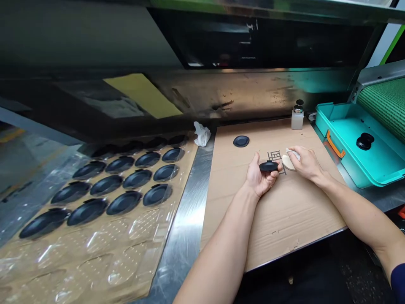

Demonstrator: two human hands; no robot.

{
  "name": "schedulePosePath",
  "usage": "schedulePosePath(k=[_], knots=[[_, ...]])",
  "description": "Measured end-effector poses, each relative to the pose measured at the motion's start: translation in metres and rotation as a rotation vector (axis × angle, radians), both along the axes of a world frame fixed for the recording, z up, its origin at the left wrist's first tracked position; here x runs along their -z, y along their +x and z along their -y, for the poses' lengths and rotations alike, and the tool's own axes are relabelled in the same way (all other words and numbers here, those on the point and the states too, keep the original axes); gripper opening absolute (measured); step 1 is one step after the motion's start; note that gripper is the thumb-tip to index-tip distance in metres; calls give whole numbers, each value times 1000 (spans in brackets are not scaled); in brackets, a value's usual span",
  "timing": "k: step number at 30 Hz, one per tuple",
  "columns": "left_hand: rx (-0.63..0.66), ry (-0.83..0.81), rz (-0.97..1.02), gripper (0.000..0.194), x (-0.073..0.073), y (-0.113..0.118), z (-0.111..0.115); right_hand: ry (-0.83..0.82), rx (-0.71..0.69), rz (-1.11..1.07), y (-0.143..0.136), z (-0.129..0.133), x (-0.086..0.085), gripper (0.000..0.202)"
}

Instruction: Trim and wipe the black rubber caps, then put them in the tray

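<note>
Over the cardboard sheet (234, 211), my left hand (261, 177) holds a small black round part (268, 166) with its fingers wrapped round the edge. My right hand (305, 161) is closed on a white cloth (294, 153). Beneath the cloth, by the right fingertips, is a cream-coloured round pad (288, 163); whether that hand grips it too, I cannot tell. The two hands are apart, side by side. Another black round part (241, 141) lies flat on the cardboard, beyond my left hand.
A clear tray (126, 249) with several black round parts (124, 202) is at the left. Crumpled white tissue (201, 134) lies behind it. A pump bottle (297, 117) stands at the back. The teal bin (354, 169) at right holds black pieces (365, 141). A metal machine wall (202, 90) rises behind.
</note>
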State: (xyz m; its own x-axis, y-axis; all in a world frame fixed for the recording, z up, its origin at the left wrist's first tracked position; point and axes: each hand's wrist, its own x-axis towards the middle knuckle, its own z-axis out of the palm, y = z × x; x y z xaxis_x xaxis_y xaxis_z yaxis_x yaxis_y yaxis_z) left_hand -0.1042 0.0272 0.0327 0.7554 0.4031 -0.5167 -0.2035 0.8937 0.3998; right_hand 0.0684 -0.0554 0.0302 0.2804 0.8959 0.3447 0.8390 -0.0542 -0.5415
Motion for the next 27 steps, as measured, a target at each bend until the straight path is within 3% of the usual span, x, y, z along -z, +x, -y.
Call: schedulePosePath(k=[9,17,20,24,27], knots=[[-10,-55,-4,78,-9,-1,-2,89,22,29,11,-7,14,26],[4,9,-28,77,-10,0,-2,79,19,39,10,-7,12,26],[22,90,-51,81,-6,3,1,88,-29,27,5,-4,7,25],[72,311,-110,85,-1,12,13,85,-239,55,-11,3,-3,28],[51,461,-165,80,4,18,22,10,-245,132,-19,7,-4,29]])
